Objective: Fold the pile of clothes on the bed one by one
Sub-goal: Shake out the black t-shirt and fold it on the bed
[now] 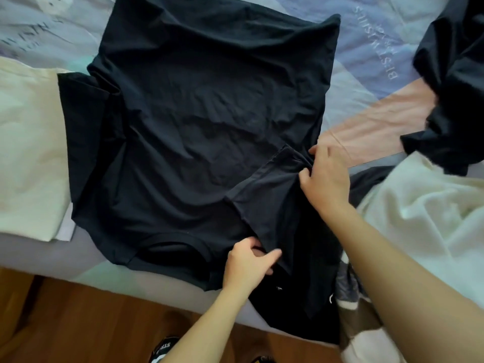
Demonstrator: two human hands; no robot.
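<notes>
A black T-shirt (pixel 204 121) lies spread flat on the bed, collar toward me near the bed's front edge. Its right sleeve (pixel 264 203) is turned inward over the body. My left hand (pixel 248 263) pinches the lower corner of that sleeve beside the collar. My right hand (pixel 324 179) grips the fabric at the sleeve's upper end, at the shirt's right side. The shirt's left sleeve (pixel 86 100) sticks out flat toward a cream garment.
A folded cream garment (pixel 28 153) lies at the left. A white garment (pixel 424 218) is heaped at the right, with crumpled dark clothes (pixel 455 87) behind it and a checked cloth (pixel 351 292) below. The bed edge (pixel 78 260) meets a wooden floor (pixel 91 315).
</notes>
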